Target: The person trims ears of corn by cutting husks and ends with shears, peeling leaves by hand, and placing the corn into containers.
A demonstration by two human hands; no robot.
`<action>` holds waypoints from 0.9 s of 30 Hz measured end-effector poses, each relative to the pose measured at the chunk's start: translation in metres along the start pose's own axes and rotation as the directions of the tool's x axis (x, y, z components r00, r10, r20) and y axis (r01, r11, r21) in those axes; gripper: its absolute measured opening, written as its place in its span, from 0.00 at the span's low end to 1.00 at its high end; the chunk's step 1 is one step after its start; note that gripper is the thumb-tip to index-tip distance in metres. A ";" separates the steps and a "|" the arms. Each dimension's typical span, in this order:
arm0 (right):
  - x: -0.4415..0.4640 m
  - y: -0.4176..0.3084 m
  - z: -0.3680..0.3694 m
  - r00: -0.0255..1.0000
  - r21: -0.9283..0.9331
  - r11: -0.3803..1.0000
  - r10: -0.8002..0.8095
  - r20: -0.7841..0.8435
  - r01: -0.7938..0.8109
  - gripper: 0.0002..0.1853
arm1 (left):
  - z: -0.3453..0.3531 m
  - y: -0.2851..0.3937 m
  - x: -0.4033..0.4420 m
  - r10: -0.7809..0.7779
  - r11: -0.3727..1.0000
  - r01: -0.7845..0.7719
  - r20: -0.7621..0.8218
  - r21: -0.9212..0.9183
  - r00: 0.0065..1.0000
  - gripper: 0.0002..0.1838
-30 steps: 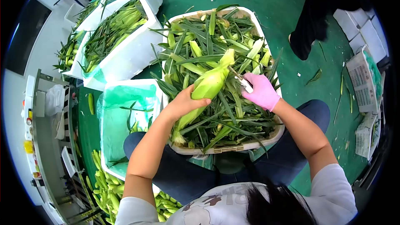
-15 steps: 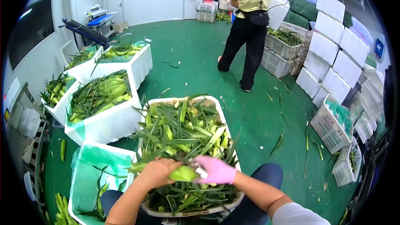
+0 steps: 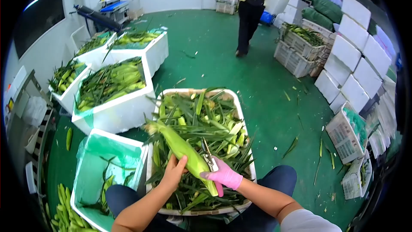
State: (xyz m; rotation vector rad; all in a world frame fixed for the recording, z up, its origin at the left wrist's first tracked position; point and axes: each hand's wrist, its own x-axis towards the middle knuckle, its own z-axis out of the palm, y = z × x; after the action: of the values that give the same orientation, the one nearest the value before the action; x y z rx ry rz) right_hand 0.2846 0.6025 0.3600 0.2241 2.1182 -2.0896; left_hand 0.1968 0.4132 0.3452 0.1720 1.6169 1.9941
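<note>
My bare left hand [image 3: 175,172] is wrapped round the lower part of a green ear of corn [image 3: 182,146], still in its husk. The ear slants, its silk end up and to the left. In a pink glove, my right hand [image 3: 225,174] grips pruning shears [image 3: 207,151] by their pink handle, with the blades pointing up beside the ear. The glove's fingers are close to the ear's lower end; whether they touch it, I cannot tell. Beneath both hands a white crate [image 3: 237,103] between my knees is heaped with cut husks and leaves [image 3: 189,107].
Left of the crate stands a green-lined foam box [image 3: 88,154] with a few leaves and ears. Beyond it are foam boxes [image 3: 116,118] full of corn. Ears [image 3: 64,210] lie on the floor. A person [image 3: 251,13] stands far back, near crates [image 3: 294,58] and stacked foam boxes [image 3: 354,64].
The ear has turned from lying nearly level to a steep slant, and the shears' blades now show pointing upward. The person in the yellow top has moved farther away. My view has shifted slightly.
</note>
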 end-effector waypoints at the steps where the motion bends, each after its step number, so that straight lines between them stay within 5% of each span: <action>1: -0.004 -0.005 0.005 0.998 -0.071 0.996 0.059 0.000 -0.059 0.36 | -0.001 -0.014 0.010 0.020 0.999 -0.023 -0.061 -0.043 0.998 0.29; 2: -0.009 -0.011 0.010 0.993 -0.142 0.983 0.118 0.000 -0.117 0.36 | -0.006 -0.027 0.014 0.029 0.996 -0.039 -0.134 -0.076 0.991 0.28; 4: -0.015 -0.011 0.013 0.962 -0.046 0.961 0.274 0.011 -0.273 0.35 | -0.011 -0.021 0.016 -0.133 0.925 0.113 -0.031 -0.364 0.991 0.30; 6: -0.011 0.000 0.005 0.976 0.131 0.969 0.215 -0.028 -0.210 0.33 | -0.012 0.004 0.012 -0.243 0.800 0.274 0.130 -0.533 0.961 0.39; 7: -0.003 0.017 0.000 0.993 0.164 0.986 0.030 -0.111 -0.011 0.32 | -0.024 -0.002 0.021 -0.209 0.736 0.253 0.145 -0.628 0.967 0.38; 9: -0.002 0.002 -0.016 0.966 0.026 0.997 -0.057 -0.251 0.066 0.30 | -0.033 0.013 0.025 -0.112 0.610 0.194 0.159 -0.768 0.981 0.36; 11: -0.005 -0.046 -0.028 0.962 -0.403 0.911 -0.026 -0.271 -0.089 0.28 | -0.049 0.024 0.034 -0.087 0.713 0.128 0.095 -0.689 0.992 0.35; 12: 0.002 -0.022 -0.043 0.922 -0.782 0.623 -0.285 -0.260 -0.028 0.29 | -0.051 0.027 0.032 -0.081 0.841 0.081 0.024 -0.536 0.996 0.35; 13: 0.005 -0.020 -0.050 0.937 -0.874 0.467 -0.228 -0.264 -0.133 0.29 | -0.052 0.029 0.032 -0.077 0.880 0.069 0.003 -0.470 0.997 0.36; 15: -0.001 -0.017 -0.052 0.939 -0.815 0.574 -0.231 -0.255 -0.080 0.29 | -0.046 0.036 0.027 -0.075 0.974 0.052 -0.095 -0.222 0.993 0.38; 17: -0.014 -0.032 -0.041 0.964 -0.520 0.851 -0.198 -0.179 0.078 0.31 | -0.038 0.027 0.027 0.120 0.989 -0.097 -0.225 0.110 0.967 0.42; 19: -0.020 -0.043 -0.032 0.997 -0.225 0.972 -0.075 -0.012 0.070 0.37 | -0.033 0.027 0.020 0.116 0.935 -0.038 -0.202 0.353 0.972 0.48; 21: -0.022 -0.050 -0.022 0.997 -0.177 0.981 0.073 -0.007 -0.073 0.37 | -0.029 0.021 0.016 0.243 0.833 -0.137 -0.133 0.536 0.961 0.47; 24: -0.008 -0.023 -0.024 1.000 -0.265 0.964 -0.013 -0.017 0.008 0.40 | -0.019 0.014 0.009 0.354 0.617 -0.272 0.049 0.739 0.934 0.45; 27: -0.007 -0.028 -0.033 0.999 -0.264 0.964 0.032 -0.007 -0.032 0.41 | 0.001 0.033 -0.003 0.229 0.516 -0.223 0.117 0.827 0.966 0.39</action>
State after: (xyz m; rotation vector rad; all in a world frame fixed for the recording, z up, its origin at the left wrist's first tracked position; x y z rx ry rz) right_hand 0.2848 0.6350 0.3888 0.2255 2.3468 -1.7647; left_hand 0.1883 0.4087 0.3765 0.7755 2.5516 1.1666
